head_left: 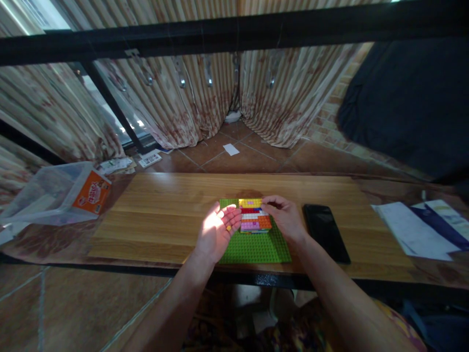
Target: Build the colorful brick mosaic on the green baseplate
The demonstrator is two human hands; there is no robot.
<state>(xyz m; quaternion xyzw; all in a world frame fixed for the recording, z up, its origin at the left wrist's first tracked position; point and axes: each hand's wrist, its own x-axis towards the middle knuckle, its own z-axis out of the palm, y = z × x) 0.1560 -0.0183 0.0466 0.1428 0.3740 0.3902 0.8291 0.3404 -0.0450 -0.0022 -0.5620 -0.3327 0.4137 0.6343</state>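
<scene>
A block of stacked toy bricks [255, 216] in yellow, red, white, orange and pink rows stands on a green studded baseplate [256, 249]. To its left, my left hand [218, 231] is turned palm up with fingers loosely curled. A small yellow toy brick [228, 228] rests in that palm, near the base of the fingers. My right hand [284, 213] is at the block's upper right corner, beside the yellow row, with thumb and fingertips pinched together. Whatever lies between those fingertips is too small to make out. Bright sunlight falls on the left hand and the yellow row.
The baseplate lies on a wooden tabletop [157, 215]. A black phone [326, 233] is right of my right arm. Papers [414, 229] lie at the far right, and a clear plastic bin [54, 193] with an orange label stands at the left. A dark bar [234, 33] crosses above.
</scene>
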